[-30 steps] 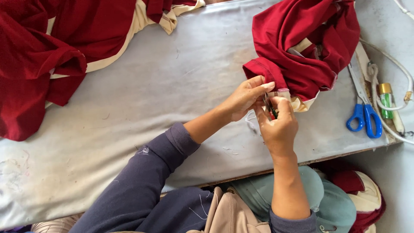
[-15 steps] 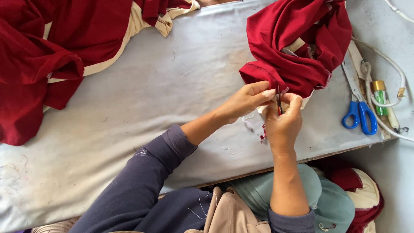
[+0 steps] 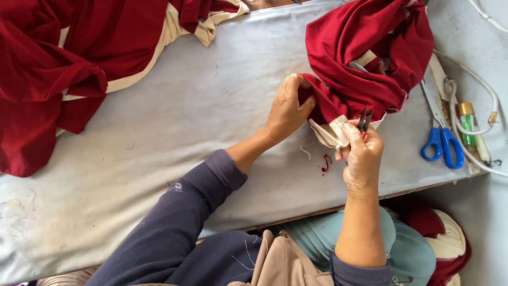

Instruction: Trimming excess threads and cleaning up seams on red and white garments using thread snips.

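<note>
The left hand [image 3: 287, 110] pinches the red garment [image 3: 365, 58] lying bunched on the grey table [image 3: 201, 122]. The right hand [image 3: 362, 153] grips thread snips [image 3: 364, 118] and the garment's cream hem [image 3: 330, 135]. Blue-handled scissors [image 3: 442, 143] lie nearby.

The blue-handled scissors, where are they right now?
In the head view, the blue-handled scissors lie on the grey table at the far right, beyond the right hand, between the red garment and a white cord.

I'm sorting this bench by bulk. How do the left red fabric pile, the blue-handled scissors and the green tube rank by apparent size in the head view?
1. left red fabric pile
2. blue-handled scissors
3. green tube
</note>
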